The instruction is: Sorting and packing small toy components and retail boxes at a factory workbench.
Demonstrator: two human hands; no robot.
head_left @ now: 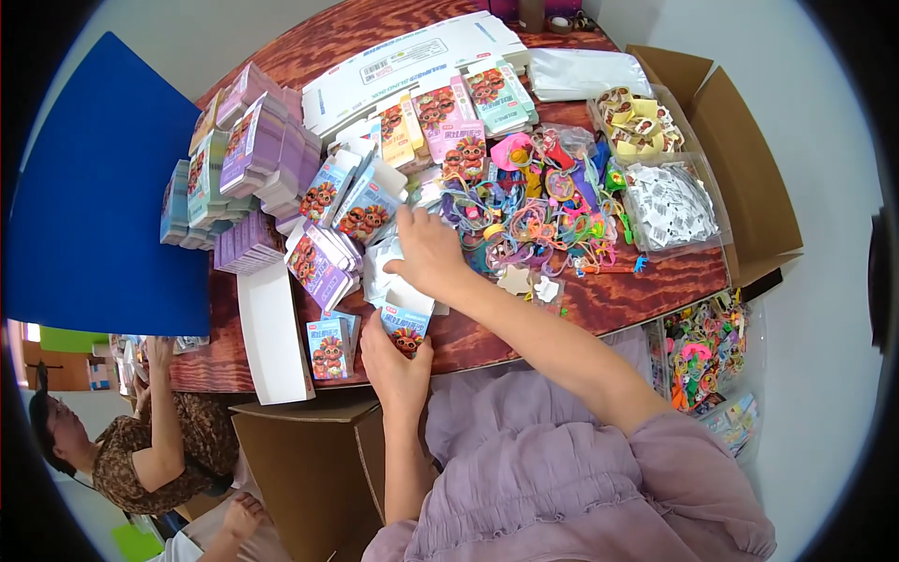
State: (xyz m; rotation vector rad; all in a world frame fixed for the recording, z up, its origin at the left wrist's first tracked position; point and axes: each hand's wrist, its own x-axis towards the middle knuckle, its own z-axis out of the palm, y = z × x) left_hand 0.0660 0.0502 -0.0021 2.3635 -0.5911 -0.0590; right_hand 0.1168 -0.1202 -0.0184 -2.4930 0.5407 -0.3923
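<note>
Near the table's front edge my left hand point(395, 363) grips a small blue printed box point(408, 330), thumb on one side and fingers on the other. My right hand point(431, 248) reaches over a heap of pale flat packets point(382, 267), its thumb apart from its fingers; nothing shows held in it. Beside its fingertips lean blue printed boxes point(365, 214). Purple boxes point(318, 267) lie tilted left of the packets. Two more blue boxes point(328, 348) stand just left of my left hand. Right of my right hand spreads a pile of colourful small toys and bands point(552, 201).
Stacks of boxes point(267, 145) rise at the left, by a white tray point(272, 328). Clear containers hold yellow pieces point(641, 122) and white slips point(670, 206) at right. A brown carton point(309, 450) stands below the edge. Another person point(159, 440) works at lower left.
</note>
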